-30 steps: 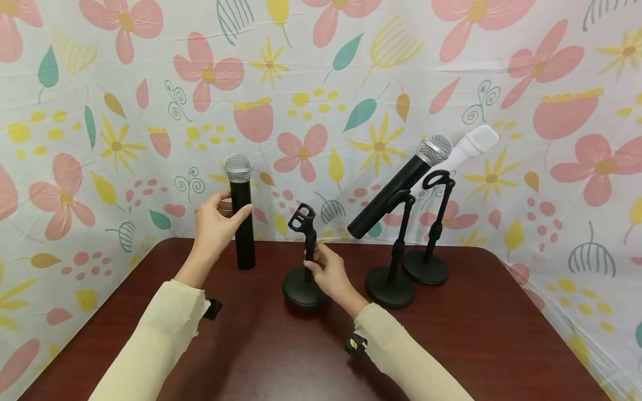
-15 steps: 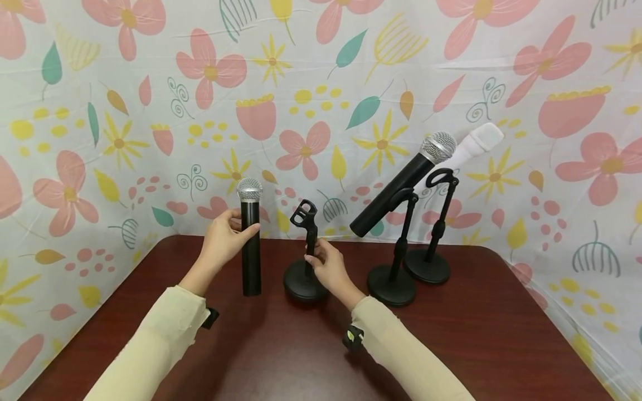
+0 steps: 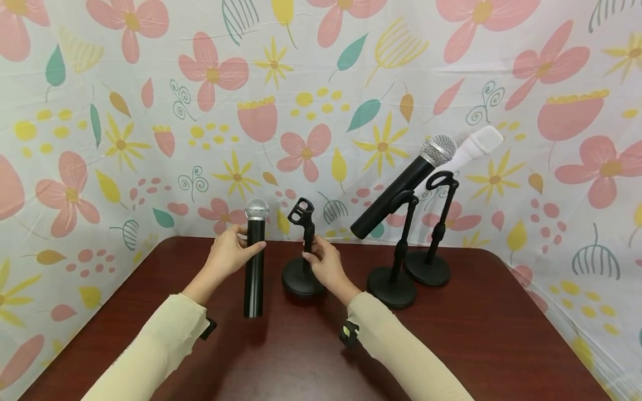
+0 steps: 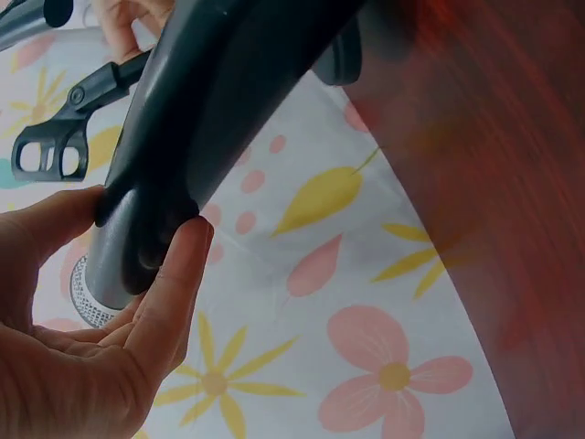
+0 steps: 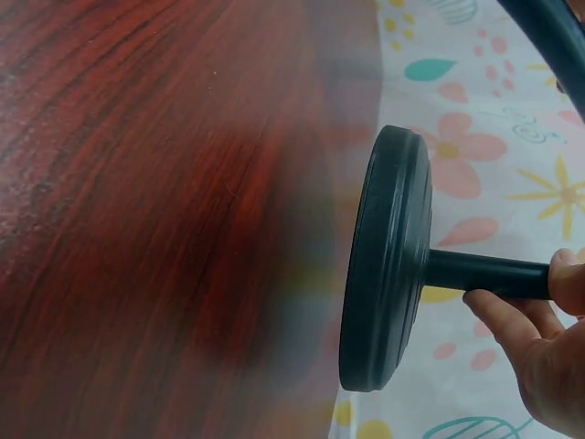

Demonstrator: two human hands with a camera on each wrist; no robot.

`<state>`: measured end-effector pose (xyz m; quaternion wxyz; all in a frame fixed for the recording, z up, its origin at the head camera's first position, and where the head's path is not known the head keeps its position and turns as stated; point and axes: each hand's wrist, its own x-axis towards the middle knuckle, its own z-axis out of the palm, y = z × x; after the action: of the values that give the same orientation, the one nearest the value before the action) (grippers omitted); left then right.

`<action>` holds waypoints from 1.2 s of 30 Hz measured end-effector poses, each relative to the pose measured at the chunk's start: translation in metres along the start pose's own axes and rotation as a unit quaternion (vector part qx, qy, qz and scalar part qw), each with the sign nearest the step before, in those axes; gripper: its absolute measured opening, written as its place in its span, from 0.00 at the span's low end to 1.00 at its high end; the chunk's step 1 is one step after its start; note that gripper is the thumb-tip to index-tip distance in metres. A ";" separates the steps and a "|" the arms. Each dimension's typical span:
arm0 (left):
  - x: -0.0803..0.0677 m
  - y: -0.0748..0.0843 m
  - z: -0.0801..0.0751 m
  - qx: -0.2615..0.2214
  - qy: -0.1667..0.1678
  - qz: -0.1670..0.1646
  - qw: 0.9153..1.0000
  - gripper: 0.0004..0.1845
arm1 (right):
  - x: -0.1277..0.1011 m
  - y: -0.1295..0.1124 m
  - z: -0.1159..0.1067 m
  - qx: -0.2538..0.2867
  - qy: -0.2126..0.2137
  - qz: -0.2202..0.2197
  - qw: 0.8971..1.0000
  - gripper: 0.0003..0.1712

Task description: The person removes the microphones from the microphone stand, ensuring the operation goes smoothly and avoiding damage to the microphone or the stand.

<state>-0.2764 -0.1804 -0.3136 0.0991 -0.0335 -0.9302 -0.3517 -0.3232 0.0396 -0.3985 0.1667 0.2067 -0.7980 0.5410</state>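
Observation:
My left hand (image 3: 227,252) pinches a black handheld microphone (image 3: 254,267) with a silver mesh head, thumb on the near side. The microphone hangs nearly upright, head up, just left of a black desktop microphone stand (image 3: 302,280). In the left wrist view the fingers (image 4: 174,302) lie along the black body (image 4: 219,110). My right hand (image 3: 327,267) grips the stand's short post between thumb and fingers, which the right wrist view also shows above the round base (image 5: 384,265). On top of the post, the tilted clip (image 3: 301,213) holds nothing.
Right of the hands, another black microphone (image 3: 398,192) with a silver head leans in a second stand (image 3: 392,287). Behind it a white microphone (image 3: 471,150) sits in a third stand (image 3: 427,268). A flowered cloth (image 3: 321,83) hangs behind the dark red table (image 3: 281,356).
My left hand has moved down and to the right with the microphone, bringing it closer to the stand. The right hand keeps its hold on the post, nearly in place.

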 end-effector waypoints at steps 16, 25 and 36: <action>-0.012 -0.019 0.019 -0.016 -0.044 -0.023 0.999 0.27 | 0.009 0.000 0.007 -0.022 -0.005 0.014 1.000 0.10; -0.020 -0.023 0.030 -0.004 -0.056 -0.032 0.998 0.23 | 0.012 0.005 0.012 -0.028 0.000 0.012 1.000 0.09; -0.024 -0.034 0.041 0.002 -0.073 -0.047 0.996 0.22 | 0.015 0.011 0.013 -0.033 0.001 0.021 0.999 0.11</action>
<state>-0.2641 -0.1780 -0.3705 0.0141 -0.0151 -0.9362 -0.3508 -0.3424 0.0286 -0.4041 0.1626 0.1839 -0.8194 0.5180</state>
